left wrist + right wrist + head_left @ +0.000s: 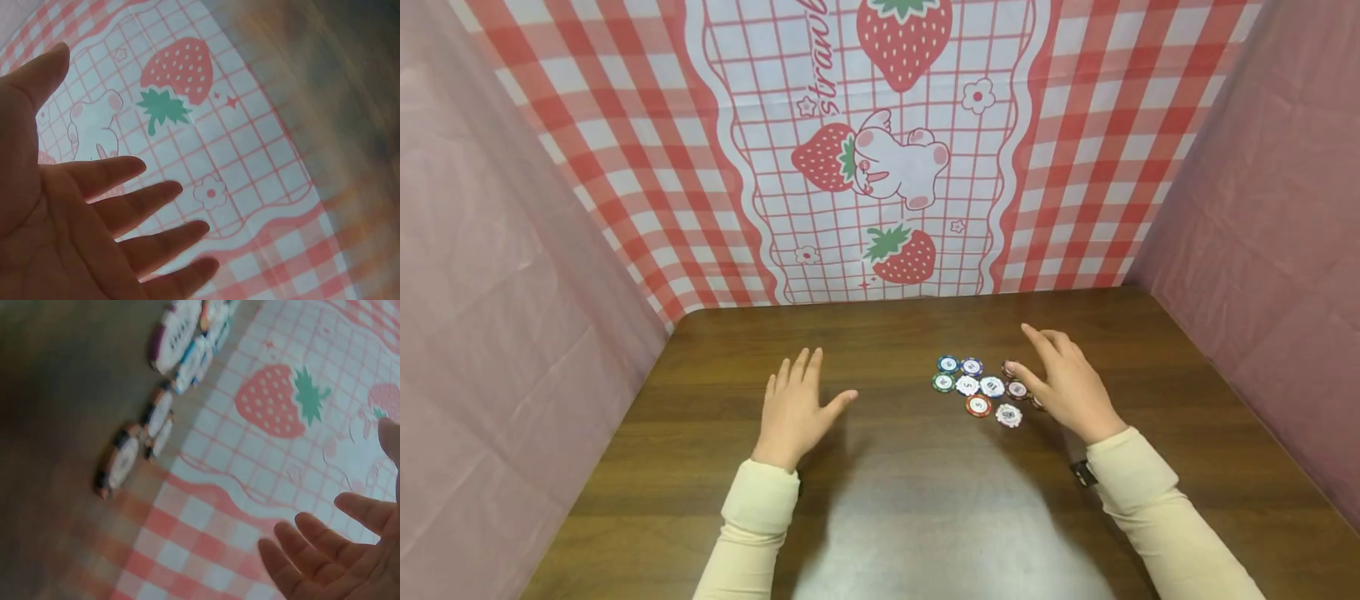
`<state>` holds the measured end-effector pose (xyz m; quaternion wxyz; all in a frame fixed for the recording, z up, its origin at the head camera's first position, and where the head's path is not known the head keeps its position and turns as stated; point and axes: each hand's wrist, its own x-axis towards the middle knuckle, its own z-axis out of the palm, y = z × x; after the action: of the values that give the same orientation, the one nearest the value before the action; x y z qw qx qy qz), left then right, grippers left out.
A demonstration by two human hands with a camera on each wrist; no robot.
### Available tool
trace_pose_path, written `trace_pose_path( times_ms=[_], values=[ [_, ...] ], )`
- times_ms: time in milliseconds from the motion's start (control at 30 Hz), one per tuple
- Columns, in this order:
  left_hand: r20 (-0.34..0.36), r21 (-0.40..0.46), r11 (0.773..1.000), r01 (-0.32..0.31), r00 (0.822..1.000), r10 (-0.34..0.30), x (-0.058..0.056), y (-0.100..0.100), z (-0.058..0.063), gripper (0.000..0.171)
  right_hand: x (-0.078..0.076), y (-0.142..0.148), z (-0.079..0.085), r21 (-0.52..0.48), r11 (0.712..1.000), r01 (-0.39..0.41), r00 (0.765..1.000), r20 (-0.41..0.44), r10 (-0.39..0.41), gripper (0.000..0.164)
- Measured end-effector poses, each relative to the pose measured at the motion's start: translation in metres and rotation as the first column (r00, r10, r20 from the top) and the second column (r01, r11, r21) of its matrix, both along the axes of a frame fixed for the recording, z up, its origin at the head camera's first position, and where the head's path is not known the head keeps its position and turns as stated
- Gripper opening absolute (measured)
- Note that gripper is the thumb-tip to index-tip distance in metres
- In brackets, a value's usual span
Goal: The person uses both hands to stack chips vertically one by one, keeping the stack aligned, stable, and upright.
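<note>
Several poker chips lie flat in a loose cluster right of the table's middle. Among them are a white chip [1009,416] marked 500, a red chip [978,406], a green chip [943,382] and a blue chip [948,364]. My right hand [1070,387] hovers over the cluster's right side, fingers spread and holding nothing; it partly hides the brown chips [1017,389]. In the right wrist view, a dark-edged chip [119,460] lies nearest that hand. Left of the cluster, my left hand [795,410] is held over the wood with fingers extended and nothing in it.
The brown wooden table [910,517] has rounded far corners. Behind it hangs a red-and-white checked cloth [1097,150] printed with strawberries. Pink fabric walls [1262,250] close in both sides.
</note>
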<state>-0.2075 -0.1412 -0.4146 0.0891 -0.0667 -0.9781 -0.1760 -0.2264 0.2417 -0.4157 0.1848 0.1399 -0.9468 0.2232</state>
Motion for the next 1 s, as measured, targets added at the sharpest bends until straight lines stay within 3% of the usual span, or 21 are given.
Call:
trace_pose_path(
  times_ms=[167, 333, 533, 733, 1000],
  values=[
    [-0.073, 0.091, 0.993, 0.071, 0.995, -0.064, 0.001, 0.005, 0.000, 0.081, 0.000, -0.001, -0.009, -0.085, 0.994, -0.069, 0.997, 0.015, 0.070, 0.060],
    [-0.033, 0.201, 0.972, 0.118, 0.993, -0.114, 0.004, 0.012, -0.001, 0.076, -0.003, 0.000, -0.019, -0.142, 0.982, -0.126, 0.992, 0.015, 0.129, 0.048],
    [0.026, 0.274, 0.944, 0.182, 0.980, -0.197, 0.008, 0.019, -0.007, 0.073, -0.002, 0.003, -0.025, -0.147, 0.977, -0.151, 0.977, 0.129, 0.170, 0.051],
    [0.063, 0.348, 0.904, 0.247, 0.956, -0.285, 0.012, 0.026, -0.012, 0.072, -0.002, 0.005, -0.029, -0.141, 0.975, -0.169, 0.950, 0.238, 0.199, 0.051],
    [0.098, 0.386, 0.869, 0.310, 0.923, -0.373, 0.014, 0.031, -0.017, 0.070, -0.004, 0.006, -0.035, -0.055, 0.974, -0.221, 0.940, 0.256, 0.228, 0.044]
  ],
)
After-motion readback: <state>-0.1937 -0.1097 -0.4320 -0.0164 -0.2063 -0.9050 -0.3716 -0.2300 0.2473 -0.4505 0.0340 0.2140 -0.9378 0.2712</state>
